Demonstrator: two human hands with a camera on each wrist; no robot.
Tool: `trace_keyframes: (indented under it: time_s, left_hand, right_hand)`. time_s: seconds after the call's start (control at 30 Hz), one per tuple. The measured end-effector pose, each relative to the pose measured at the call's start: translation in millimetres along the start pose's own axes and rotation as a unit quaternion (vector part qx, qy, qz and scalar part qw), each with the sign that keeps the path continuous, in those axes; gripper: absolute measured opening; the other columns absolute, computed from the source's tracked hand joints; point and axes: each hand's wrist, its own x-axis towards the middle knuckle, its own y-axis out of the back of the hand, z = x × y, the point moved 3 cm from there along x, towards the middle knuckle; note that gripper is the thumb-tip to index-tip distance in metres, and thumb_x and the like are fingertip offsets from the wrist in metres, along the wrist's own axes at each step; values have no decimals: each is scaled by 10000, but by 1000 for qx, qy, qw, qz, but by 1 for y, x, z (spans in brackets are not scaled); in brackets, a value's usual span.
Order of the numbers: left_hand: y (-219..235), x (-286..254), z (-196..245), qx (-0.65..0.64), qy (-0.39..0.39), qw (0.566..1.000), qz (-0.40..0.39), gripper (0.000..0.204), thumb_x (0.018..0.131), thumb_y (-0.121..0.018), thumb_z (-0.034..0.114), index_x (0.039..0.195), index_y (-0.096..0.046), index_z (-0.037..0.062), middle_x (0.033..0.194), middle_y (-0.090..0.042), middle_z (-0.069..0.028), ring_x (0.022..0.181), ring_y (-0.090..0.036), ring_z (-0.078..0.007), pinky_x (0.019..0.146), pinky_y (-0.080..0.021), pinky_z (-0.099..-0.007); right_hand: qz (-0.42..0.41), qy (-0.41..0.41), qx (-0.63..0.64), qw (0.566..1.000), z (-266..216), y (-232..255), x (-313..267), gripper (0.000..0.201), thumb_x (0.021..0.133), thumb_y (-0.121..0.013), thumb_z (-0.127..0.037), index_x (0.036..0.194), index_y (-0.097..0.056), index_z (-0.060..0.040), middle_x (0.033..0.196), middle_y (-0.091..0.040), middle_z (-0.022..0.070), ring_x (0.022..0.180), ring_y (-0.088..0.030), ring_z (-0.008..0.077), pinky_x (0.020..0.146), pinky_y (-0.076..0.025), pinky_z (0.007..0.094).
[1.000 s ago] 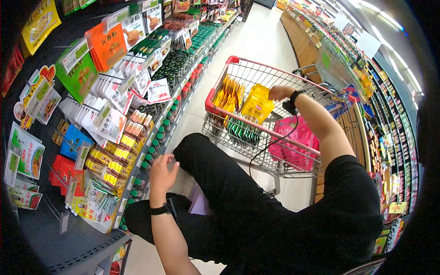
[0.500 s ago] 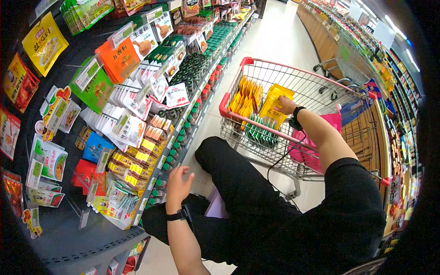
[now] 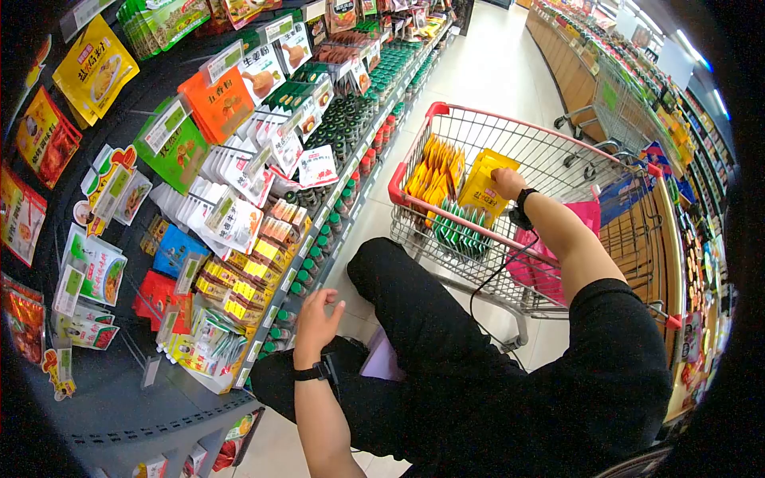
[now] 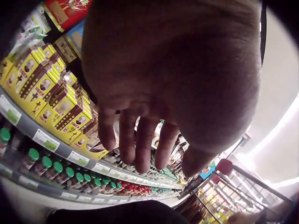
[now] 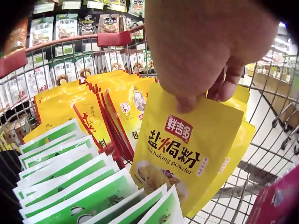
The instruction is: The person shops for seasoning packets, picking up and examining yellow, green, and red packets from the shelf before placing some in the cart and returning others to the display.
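In the cart, my right hand point(image 3: 508, 183) pinches the top edge of a yellow salt baking powder packet point(image 5: 187, 144), thumb in front and fingers behind. More yellow packets stand right behind it. Beside it are a row of green-and-white packets point(image 5: 70, 182) and a stack of yellow-and-red packets point(image 5: 70, 105). My left hand point(image 3: 319, 323) holds nothing, its fingers loosely bent near the shelf edge above my knee. In the left wrist view, its palm and fingers point(image 4: 143, 144) hang in front of small yellow boxes point(image 4: 51, 93) on the shelf.
The shopping cart point(image 3: 478, 118) has red corners and holds a pink bag point(image 3: 586, 215). Left of me, a shelf carries hanging seasoning packets point(image 3: 231, 223) and green-capped jars point(image 3: 316, 253). Another cart point(image 3: 621, 99) stands in the aisle by the right-hand display.
My right hand has come down onto the yellow packets and now pinches one at its top edge. The head view has shifted toward the shelf. My left hand stays near the shelf edge.
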Motion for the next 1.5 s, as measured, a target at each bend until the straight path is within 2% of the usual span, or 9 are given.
trace_keyframes:
  time_s: [0.2, 0.5, 0.6, 0.73, 0.83, 0.97, 1.13, 1.43, 1.5]
  left_hand:
    - [3, -1, 1, -1, 4, 1000, 2, 286, 843, -684, 206, 1057, -612, 30, 950, -642, -140, 934, -611, -300, 827, -481, -400]
    - [5, -6, 2, -11, -2, 1000, 9, 276, 837, -686, 192, 1039, -609, 20, 930, -631, -140, 917, -601, -315, 822, -476, -405]
    - [5, -6, 2, -11, -1, 1000, 6, 273, 836, -686, 186, 1037, -609, 18, 930, -629, -142, 917, -599, -317, 819, -475, -405]
    - [5, -5, 4, -4, -3, 1000, 7, 270, 834, -687, 184, 1036, -611, 20, 925, -628, -141, 914, -598, -318, 813, -475, -403]
    - [5, -6, 3, 4, -2, 1000, 6, 272, 834, -686, 184, 1037, -611, 19, 925, -629, -139, 911, -600, -317, 811, -477, -402]
    - [5, -7, 1, 3, 1, 1000, 5, 277, 835, -686, 188, 1043, -612, 21, 929, -629, -136, 911, -604, -312, 813, -480, -399]
    - [6, -9, 0, 6, 7, 1000, 8, 283, 834, -689, 192, 1047, -616, 21, 919, -632, -133, 909, -607, -311, 811, -482, -397]
    - [5, -10, -2, 0, 12, 1000, 0, 282, 833, -694, 195, 1040, -617, 19, 908, -633, -138, 897, -611, -309, 800, -485, -399]
    - [5, -11, 0, -1, 18, 1000, -1, 279, 833, -693, 194, 1037, -616, 19, 908, -632, -140, 895, -610, -310, 798, -484, -401]
  right_hand:
    - [10, -1, 0, 1000, -5, 11, 3, 269, 818, -695, -302, 978, -654, -90, 916, -691, 156, 889, -674, 347, 734, -549, 446]
    - [-16, 8, 15, 1000, -24, 10, 11, 228, 824, -609, -210, 1006, -653, -80, 982, -682, 172, 941, -657, 359, 773, -532, 466]
    - [80, 89, 28, 992, -46, 15, 13, 249, 814, -604, -191, 1018, -656, -58, 988, -676, 188, 951, -645, 373, 793, -525, 458]
    - [37, 321, 144, 935, -97, 29, 3, 289, 821, -591, -173, 1058, -641, -16, 997, -662, 217, 960, -628, 388, 842, -502, 463]
    - [-27, 342, 156, 926, -131, 35, -12, 304, 834, -592, -182, 1095, -634, -31, 998, -662, 218, 936, -629, 389, 846, -499, 461]
    - [-94, 339, 113, 929, -153, 29, -16, 353, 842, -588, -167, 1188, -604, -99, 874, -672, 214, 820, -650, 394, 724, -517, 461]
    - [-108, 368, 119, 916, -162, 23, -18, 223, 869, -582, -191, 1043, -639, -64, 852, -675, 204, 821, -659, 379, 717, -510, 462]
    - [-83, 357, 7, 930, -163, 13, -6, 200, 878, -575, -224, 973, -667, -73, 844, -674, 204, 804, -658, 384, 707, -521, 470]
    - [-1, 356, 74, 931, -157, 17, 10, 206, 875, -539, -220, 986, -667, -104, 861, -677, 187, 817, -658, 383, 698, -522, 487]
